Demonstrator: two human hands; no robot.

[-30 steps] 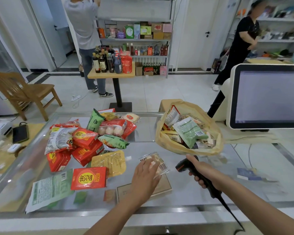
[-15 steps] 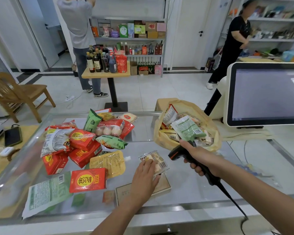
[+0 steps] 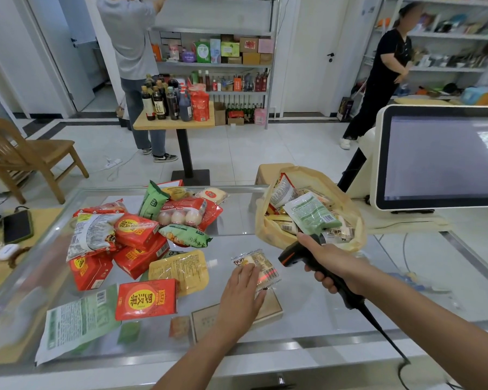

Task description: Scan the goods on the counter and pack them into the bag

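Scan step: L hand [image 3: 241,291] fingers flat, pinning snack packet [image 3: 262,266] on bench [image 3: 321,319]. R hand [image 3: 333,263] fingers gripping scanner [image 3: 295,253], red beam on barcode. Next, prob.: packet into bag [image 3: 268,235] w/ proper grip.

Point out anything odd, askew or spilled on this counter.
Nothing is spilled or torn. The bag looks crammed: a green packet lies tilted on top, poking past its rim. On the left, the red boxes sit crookedly in a jumbled heap.

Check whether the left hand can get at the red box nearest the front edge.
Probably yes: the red box lies uncovered beside the left hand, bare glass between them, though that hand rests on a snack packet.
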